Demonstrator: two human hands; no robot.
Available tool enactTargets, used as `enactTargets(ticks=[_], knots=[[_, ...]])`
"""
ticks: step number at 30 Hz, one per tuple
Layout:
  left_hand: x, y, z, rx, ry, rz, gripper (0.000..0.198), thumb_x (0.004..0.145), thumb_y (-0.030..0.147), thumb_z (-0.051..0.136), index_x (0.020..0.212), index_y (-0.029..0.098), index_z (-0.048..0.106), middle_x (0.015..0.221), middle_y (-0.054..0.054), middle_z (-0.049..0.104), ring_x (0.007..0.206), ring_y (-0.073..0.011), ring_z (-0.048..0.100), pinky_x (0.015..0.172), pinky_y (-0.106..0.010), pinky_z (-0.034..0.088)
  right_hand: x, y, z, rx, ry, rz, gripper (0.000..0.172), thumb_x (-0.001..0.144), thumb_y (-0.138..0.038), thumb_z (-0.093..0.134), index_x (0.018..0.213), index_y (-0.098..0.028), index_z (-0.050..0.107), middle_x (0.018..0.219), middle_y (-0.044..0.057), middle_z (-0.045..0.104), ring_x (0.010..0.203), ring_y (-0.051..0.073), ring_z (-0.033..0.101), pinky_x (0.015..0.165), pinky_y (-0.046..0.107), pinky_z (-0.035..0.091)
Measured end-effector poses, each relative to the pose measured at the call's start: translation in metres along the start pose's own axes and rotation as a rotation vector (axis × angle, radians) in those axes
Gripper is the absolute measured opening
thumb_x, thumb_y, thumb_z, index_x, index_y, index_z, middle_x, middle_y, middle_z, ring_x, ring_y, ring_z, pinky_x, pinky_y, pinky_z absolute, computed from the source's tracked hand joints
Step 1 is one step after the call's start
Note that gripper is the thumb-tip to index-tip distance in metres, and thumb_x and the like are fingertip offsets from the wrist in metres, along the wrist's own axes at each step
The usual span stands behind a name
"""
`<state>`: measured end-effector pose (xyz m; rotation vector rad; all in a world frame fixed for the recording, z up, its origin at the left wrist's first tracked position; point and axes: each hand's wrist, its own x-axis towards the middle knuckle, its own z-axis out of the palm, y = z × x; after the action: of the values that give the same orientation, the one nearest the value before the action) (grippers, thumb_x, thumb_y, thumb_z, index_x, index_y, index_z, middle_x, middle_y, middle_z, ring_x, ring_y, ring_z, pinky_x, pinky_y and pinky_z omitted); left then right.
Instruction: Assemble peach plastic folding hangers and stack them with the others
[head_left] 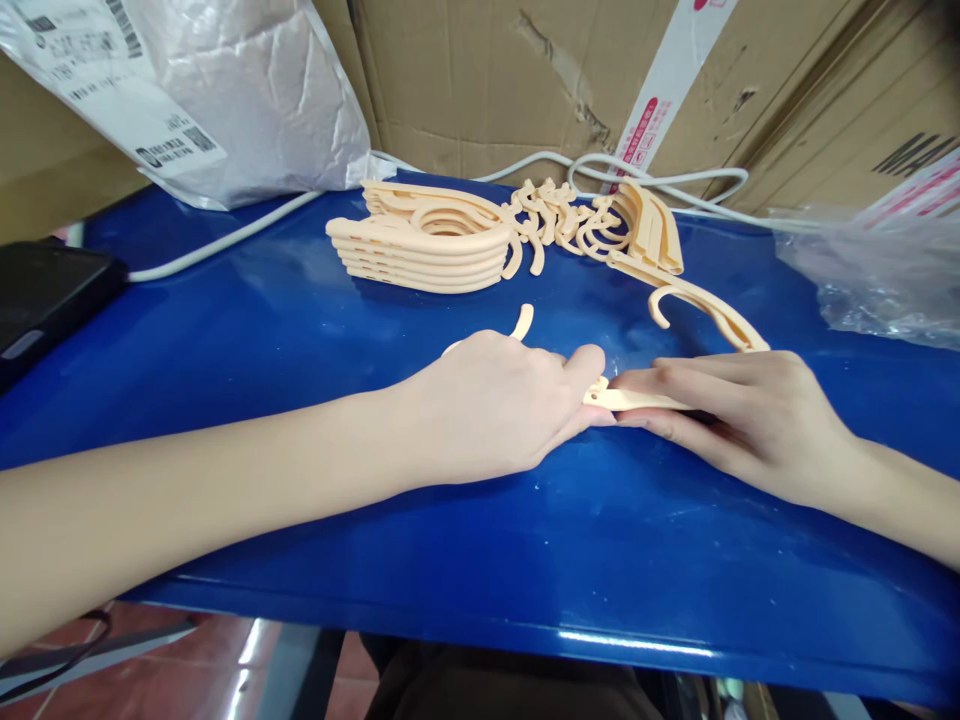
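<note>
Both my hands meet at the middle of the blue table (300,330). My left hand (502,410) is closed over a peach plastic hanger piece (523,320), whose hooked tip sticks out behind the knuckles. My right hand (742,415) pinches another flat peach hanger piece (637,400) between thumb and fingers, its end touching my left fingertips. A further curved hanger part (705,305) lies just behind my right hand. At the back lies a stack of folded peach hangers (424,245) and a row of hooks (559,220).
A white plastic bag (247,90) sits at the back left, and cardboard boxes (525,70) stand behind the table. White cables (660,180) run along the back. A crumpled clear bag (877,270) is at the right, a black device (45,295) at the left edge.
</note>
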<state>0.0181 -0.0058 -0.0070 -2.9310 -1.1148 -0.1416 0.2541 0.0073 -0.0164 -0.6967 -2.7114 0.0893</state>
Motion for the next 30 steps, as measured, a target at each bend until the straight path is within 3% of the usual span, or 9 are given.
enactTargets(ticks=[16,24,30], knots=[[-0.0010,-0.0035,0.0059,0.034,0.116,0.043,0.032,0.101,0.042,0.038,0.092,0.015,0.053,0.061,0.000,0.061,0.049,-0.0176,0.059,0.043,-0.026,0.018,-0.0010,-0.0007,0.0004,-0.026,0.028,-0.001,0.027,0.099,-0.032,0.048,0.123,-0.026,0.059,0.081,0.000,0.071,0.066,0.016,0.067,0.055,0.027,0.044],[0.0002,-0.0027,0.0032,-0.022,0.137,0.020,0.028,0.096,0.038,0.045,0.082,0.016,0.054,0.054,0.002,0.056,0.042,-0.0145,0.050,0.042,-0.025,0.016,-0.0020,-0.0002,0.0008,-0.015,0.044,-0.016,0.027,0.098,-0.029,0.051,0.124,-0.027,0.059,0.098,0.001,0.074,0.079,0.017,0.071,0.059,0.029,0.047],[-0.0005,-0.0031,0.0031,-0.042,0.134,0.013,0.028,0.095,0.038,0.044,0.083,0.016,0.055,0.057,0.001,0.059,0.044,-0.0137,0.050,0.043,-0.024,0.017,-0.0024,0.0001,0.0008,-0.026,0.048,-0.017,0.026,0.098,-0.030,0.051,0.122,-0.027,0.059,0.100,0.001,0.075,0.081,0.019,0.071,0.061,0.030,0.050]])
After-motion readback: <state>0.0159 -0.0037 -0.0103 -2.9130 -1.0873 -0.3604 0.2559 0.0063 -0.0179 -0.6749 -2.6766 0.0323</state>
